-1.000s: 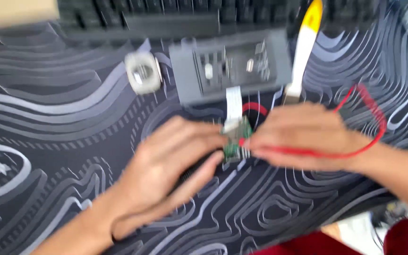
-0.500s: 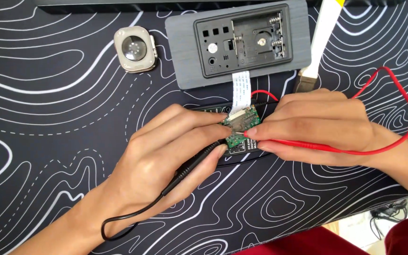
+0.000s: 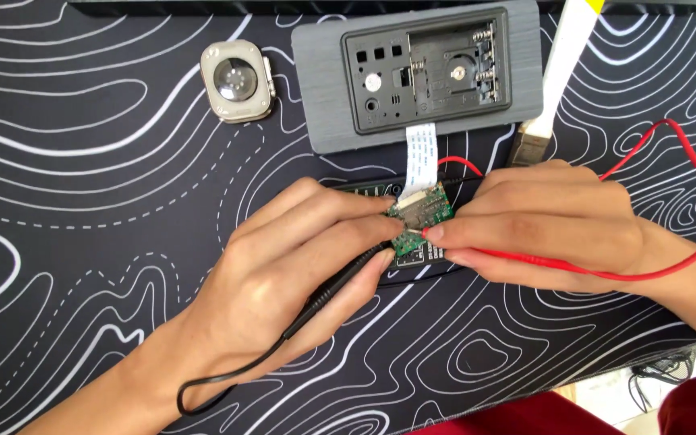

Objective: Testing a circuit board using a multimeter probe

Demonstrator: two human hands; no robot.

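My left hand [image 3: 292, 266] grips a black test probe [image 3: 340, 282], whose black lead loops back under my wrist. My right hand [image 3: 549, 229] grips a red test probe [image 3: 517, 259] with a red lead [image 3: 690, 161] arcing to the right. Both probe tips meet on a small green circuit board [image 3: 422, 213] lying on a black part. A white flat ribbon cable [image 3: 420, 157] runs from the board up to a grey open device housing [image 3: 420, 76].
A black desk mat [image 3: 82, 201] with white wavy lines covers the table. A square watch body [image 3: 238, 80] lies at the upper left of the housing. A white and yellow tool [image 3: 553, 80] lies to the housing's right. The mat's edge runs along the lower right.
The view has steadied and shifted; both hands stay on the board with the probes, and the tips have closed in slightly on the green board.
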